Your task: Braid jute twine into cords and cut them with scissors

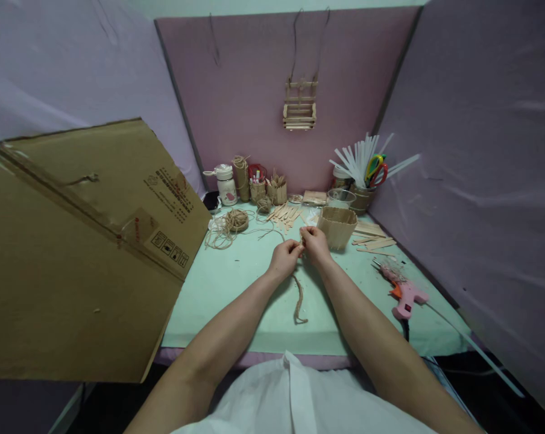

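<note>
My left hand (287, 258) and my right hand (315, 242) meet over the middle of the table, fingertips pinched together on a piece of jute twine. Below my hands, a braided length of the twine (299, 296) hangs down onto the table and ends in a small bend. From the far side, thinner strands run back to the left toward a ball of twine (236, 220). Just beyond my right hand stands an oval container made of craft sticks (337, 228). My fingers hide the exact spot where the twine is held.
A pink glue gun (407, 296) with a long glue stick lies at the right. Loose craft sticks (286, 215) lie at the back, near a pot of white glue sticks and scissors (362, 194). A large cardboard sheet (96, 253) leans at the left. A white bottle (226, 185) stands behind.
</note>
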`<state>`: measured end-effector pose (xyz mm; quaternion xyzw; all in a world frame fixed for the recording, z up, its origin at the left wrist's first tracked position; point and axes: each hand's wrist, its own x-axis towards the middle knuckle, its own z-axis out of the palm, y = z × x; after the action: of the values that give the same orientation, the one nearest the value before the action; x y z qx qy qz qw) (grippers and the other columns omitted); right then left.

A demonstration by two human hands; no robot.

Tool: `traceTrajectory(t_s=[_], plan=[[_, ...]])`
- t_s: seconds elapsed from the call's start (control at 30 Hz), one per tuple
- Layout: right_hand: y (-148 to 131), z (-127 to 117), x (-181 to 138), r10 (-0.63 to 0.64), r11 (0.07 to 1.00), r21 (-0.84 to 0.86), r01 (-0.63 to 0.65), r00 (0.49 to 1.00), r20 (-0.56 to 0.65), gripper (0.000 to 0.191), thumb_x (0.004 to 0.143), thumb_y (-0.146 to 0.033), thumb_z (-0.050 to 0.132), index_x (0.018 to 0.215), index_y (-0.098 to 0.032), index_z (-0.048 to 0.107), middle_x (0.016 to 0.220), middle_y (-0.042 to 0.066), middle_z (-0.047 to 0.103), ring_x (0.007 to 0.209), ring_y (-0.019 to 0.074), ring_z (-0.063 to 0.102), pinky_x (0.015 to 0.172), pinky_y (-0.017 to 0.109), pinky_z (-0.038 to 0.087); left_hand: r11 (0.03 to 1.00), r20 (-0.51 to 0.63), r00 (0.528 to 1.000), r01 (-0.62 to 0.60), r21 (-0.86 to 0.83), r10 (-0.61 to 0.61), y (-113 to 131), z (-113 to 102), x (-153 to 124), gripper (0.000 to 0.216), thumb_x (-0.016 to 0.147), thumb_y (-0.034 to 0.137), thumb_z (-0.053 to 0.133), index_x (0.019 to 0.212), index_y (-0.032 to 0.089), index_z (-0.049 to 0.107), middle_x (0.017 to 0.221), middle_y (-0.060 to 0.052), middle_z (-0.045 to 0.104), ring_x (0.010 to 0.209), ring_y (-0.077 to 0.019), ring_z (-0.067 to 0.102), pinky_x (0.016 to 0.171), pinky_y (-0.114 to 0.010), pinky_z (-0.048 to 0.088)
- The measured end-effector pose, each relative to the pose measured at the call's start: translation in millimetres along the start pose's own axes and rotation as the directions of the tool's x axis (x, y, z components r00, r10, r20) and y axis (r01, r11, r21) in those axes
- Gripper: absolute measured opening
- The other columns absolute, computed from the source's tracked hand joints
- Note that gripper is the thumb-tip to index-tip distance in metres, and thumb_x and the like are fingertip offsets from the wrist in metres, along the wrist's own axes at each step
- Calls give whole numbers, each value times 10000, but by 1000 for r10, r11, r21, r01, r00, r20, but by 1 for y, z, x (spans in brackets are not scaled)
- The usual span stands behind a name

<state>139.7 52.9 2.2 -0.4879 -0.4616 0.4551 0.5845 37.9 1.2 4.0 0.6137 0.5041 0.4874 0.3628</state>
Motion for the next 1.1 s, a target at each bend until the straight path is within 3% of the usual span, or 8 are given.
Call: traceTrajectory(t_s=[0.07, 0.27, 0.47, 0.57, 0.8, 1.1], plan=[[-6, -3, 1, 22, 996, 84, -29, 996, 89, 256, 627, -421, 639, 670, -197, 522, 496, -61, 430, 472, 97, 379, 481, 239, 323, 998, -46, 999, 26, -58, -28, -2, 1, 1, 171, 769, 290, 534, 686, 158, 606, 601, 9, 568, 584, -100, 494, 589, -222, 377], [-17, -3, -2, 101, 970, 211, -124, 988, 117, 372, 618, -534, 671, 698, -182, 581, 628, -21, 514, 505, 75, 424, 467, 211, 336, 988, -142, 986, 65, -137, -85, -7, -5, 6, 260, 793, 369, 501, 800, 154, 648, 565, 18, 525, 542, -100, 454, 528, -212, 340], [-15, -3, -6, 234, 966, 50, -255, 937, 260, 409, 653, -582, 638, 662, -176, 591, 630, 15, 557, 527, 97, 456, 433, 208, 296, 979, -135, 990, 4, -202, -32, -6, -6, 8, 195, 781, 297, 505, 815, 153, 632, 537, 43, 464, 539, -95, 426, 564, -219, 345], [-13, -4, -7, 197, 974, 34, -224, 913, 356, 354, 599, -512, 707, 684, -187, 595, 642, -8, 565, 564, 101, 485, 472, 206, 334, 980, -109, 994, -18, -199, -3, -4, -4, 7, 160, 768, 276, 515, 725, 154, 607, 549, 38, 481, 562, -97, 445, 600, -226, 359], [-10, -2, -5, 94, 982, 145, -120, 979, 178, 320, 567, -459, 703, 624, -176, 565, 646, -14, 561, 529, 86, 455, 486, 221, 374, 979, -28, 999, 25, -204, -31, -3, 0, 6, 188, 760, 319, 546, 702, 152, 607, 597, 15, 548, 587, -98, 464, 610, -229, 376], [-5, -4, 3, 110, 990, 90, -106, 993, -48, 292, 618, -470, 631, 623, -190, 547, 522, -25, 493, 444, 95, 378, 408, 244, 309, 978, 96, 995, 9, -211, 11, 15, 3, -5, 209, 774, 326, 539, 718, 146, 630, 612, -3, 567, 599, -95, 468, 617, -231, 400]])
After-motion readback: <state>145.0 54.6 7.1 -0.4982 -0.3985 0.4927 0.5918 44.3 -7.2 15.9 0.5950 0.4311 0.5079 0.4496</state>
